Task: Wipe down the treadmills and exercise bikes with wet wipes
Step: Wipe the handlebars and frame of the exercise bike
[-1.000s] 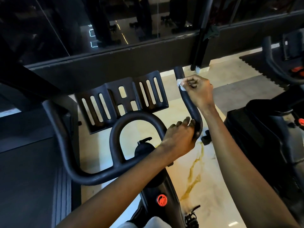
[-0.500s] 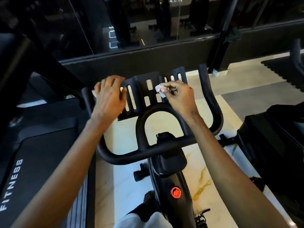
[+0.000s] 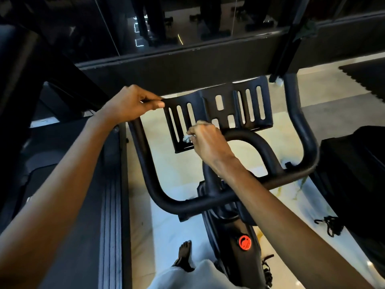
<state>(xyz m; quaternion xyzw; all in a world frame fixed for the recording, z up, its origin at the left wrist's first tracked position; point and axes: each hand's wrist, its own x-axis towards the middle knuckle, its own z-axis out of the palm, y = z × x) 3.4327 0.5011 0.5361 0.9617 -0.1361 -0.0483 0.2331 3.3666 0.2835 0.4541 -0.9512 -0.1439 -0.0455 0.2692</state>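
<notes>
The left grip is clamped on the upper left corner of the slotted tray of the exercise bike, thumb flat along the top edge and fingers curled behind it. The right grip is closed in a pinch on a small, crumpled wet wipe. Only a bit of white shows, sticking out past the fingertips on their left side.

The wipe is pressed against the lower part of the tray's left panel, just above its bottom edge and beside the 3 long slots there. It lies below and to the right of the left grip, with the slotted panel between them. The right forearm crosses over the curved centre loop of the handlebar, which runs around both sides of the tray in black tubing. The right bar end stands apart from both grips.

Lower on the bike frame sits a red knob. A treadmill with a ribbed side rail lies along the left, just beside the bike. Another dark machine stands on the right, with a black cord on the pale marble floor next to it. A bare foot and a fold of white garment show at the bottom. Dark glass panels run across the top, and a black mat lies on the floor at the upper right.
</notes>
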